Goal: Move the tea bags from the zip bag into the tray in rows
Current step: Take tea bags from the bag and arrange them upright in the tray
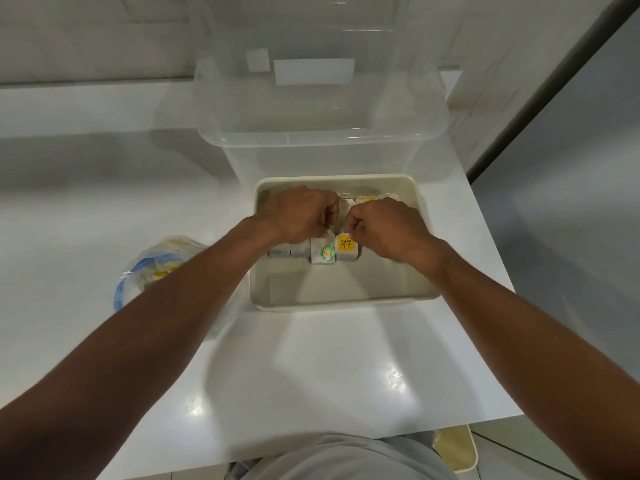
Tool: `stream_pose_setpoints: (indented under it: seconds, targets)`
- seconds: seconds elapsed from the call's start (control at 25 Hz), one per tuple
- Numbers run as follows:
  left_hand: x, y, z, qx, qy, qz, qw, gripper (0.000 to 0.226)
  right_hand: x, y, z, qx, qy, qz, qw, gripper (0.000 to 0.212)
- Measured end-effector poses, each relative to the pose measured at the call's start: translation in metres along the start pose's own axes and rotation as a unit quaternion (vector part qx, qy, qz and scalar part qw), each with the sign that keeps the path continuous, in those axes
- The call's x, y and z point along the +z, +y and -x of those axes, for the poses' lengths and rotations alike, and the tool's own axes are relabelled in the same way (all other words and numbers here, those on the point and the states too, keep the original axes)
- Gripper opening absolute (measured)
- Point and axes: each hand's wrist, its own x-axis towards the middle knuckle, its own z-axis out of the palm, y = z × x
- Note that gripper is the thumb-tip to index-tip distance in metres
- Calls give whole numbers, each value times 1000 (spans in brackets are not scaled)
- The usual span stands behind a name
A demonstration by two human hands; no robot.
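Both your hands are down inside the cream tray (346, 284), knuckles nearly touching. The fingers (330, 211) of your left hand (301, 216) are curled tight, pinching the top of the green-tagged tea bag (323, 254). Your right hand (384, 223) pinches the top edge of the yellow-tagged tea bag (346, 249) just beside it. More tea bags (287, 251) line up left of your fingers, with a far row (363, 199) beyond them. The zip bag (152, 268) lies on the counter (311, 358), well left of your fingers.
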Motion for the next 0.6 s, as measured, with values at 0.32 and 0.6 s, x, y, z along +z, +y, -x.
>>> stream_pose_setpoints:
  seconds: [0.32,0.6]
  targets:
    - [-2,-7,-8,3,28,-7,1000,23,4,0,-17,32,45,-11,998,18]
    - [-1,-6,-4,-1,59,-35,998,17,10,1,-16,31,75,-15,997,10]
